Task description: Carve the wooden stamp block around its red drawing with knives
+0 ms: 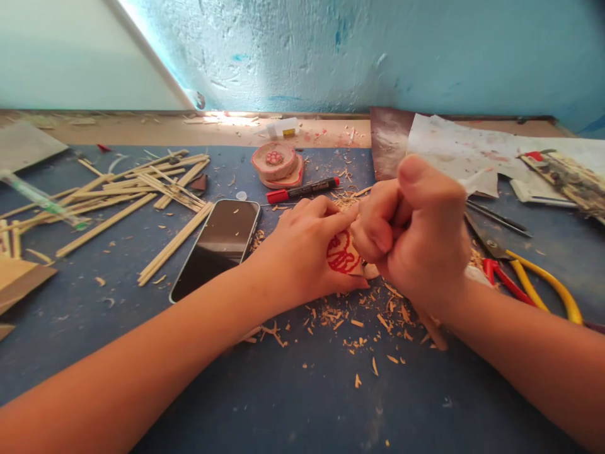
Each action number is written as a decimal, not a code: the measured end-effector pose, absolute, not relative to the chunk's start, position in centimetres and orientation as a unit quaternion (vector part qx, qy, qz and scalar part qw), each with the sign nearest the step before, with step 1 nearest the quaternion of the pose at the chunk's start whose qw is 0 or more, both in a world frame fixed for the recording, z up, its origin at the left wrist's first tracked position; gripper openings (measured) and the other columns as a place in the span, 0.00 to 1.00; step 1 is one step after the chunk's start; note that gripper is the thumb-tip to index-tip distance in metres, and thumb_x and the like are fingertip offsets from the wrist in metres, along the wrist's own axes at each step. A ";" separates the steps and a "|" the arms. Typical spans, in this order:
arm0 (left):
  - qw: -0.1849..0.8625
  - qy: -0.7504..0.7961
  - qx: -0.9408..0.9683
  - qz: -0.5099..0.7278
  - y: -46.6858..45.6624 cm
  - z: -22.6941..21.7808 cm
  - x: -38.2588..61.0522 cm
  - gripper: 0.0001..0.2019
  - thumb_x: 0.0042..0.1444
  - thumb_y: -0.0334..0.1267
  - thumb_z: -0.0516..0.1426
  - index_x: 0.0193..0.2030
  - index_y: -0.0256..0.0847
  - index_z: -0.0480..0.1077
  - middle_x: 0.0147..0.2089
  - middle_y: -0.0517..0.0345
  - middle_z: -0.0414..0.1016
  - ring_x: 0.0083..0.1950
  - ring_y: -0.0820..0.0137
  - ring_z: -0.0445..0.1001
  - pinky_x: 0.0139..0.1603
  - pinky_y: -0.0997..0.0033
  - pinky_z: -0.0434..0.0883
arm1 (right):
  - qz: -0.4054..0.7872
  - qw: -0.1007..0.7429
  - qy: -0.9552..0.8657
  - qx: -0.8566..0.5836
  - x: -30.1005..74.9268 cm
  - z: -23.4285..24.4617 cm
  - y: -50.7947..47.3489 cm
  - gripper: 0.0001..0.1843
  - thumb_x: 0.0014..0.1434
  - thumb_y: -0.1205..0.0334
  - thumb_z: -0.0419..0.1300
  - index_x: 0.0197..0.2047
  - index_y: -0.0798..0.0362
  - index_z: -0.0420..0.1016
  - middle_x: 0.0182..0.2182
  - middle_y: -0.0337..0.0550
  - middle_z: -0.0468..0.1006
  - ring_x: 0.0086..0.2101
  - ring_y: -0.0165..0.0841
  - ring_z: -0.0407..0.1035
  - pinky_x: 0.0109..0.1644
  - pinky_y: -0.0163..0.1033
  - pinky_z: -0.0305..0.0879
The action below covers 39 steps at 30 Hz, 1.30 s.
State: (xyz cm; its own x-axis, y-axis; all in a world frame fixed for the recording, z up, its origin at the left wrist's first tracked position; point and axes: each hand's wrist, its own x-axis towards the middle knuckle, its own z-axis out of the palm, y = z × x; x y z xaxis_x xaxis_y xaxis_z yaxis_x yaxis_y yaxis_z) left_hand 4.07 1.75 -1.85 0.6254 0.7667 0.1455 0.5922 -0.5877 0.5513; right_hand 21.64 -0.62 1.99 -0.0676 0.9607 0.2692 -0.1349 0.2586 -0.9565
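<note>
Dark blue matting covers the workbench under a rough pale blue wall. At its middle the left hand grasps a small pale wooden piece bearing a red drawn figure, with fingers across the top and thumb below, pressing it to the bench. The right hand is clenched in a fist touching the left fingers. It grips a pale wooden tool handle, whose end juts out below the fist; the tip is hidden. Pale wood shavings lie scattered around both hands. Just left lies a black smartphone, behind it a red-and-black marker pen, and to the right yellow-handled pliers. Thin wooden sticks are piled farther left.
</note>
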 end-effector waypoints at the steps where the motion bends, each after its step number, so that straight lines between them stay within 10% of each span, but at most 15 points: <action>1: 0.233 0.388 0.872 0.188 1.7 -1.8 4.1 0.37 0.54 0.50 0.84 0.68 0.45 0.85 0.65 0.43 0.81 0.69 0.40 0.79 0.74 0.35 0.76 | 0.483 0.570 -0.550 -0.373 21.6 2.0 -0.7 0.37 0.81 0.49 0.54 0.17 0.46 0.60 0.16 0.35 0.57 0.19 0.31 0.51 0.26 0.42 0.53; 39: 0.239 0.395 0.866 0.191 1.8 -1.8 4.1 0.30 0.52 0.49 0.84 0.60 0.43 0.87 0.62 0.44 0.80 0.66 0.41 0.79 0.72 0.36 0.77 | 0.467 0.613 -0.529 -0.357 21.1 1.3 -0.9 0.37 0.84 0.52 0.55 0.18 0.47 0.62 0.16 0.36 0.61 0.19 0.31 0.55 0.27 0.42 0.54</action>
State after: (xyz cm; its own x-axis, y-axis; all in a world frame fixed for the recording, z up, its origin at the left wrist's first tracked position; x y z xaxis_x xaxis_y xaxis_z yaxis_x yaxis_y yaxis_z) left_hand 4.06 1.83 -1.82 0.6149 0.7756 0.1427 0.5929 -0.5740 0.5648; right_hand 21.12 -0.90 1.28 0.0049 0.9492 0.3146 -0.1949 0.3095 -0.9307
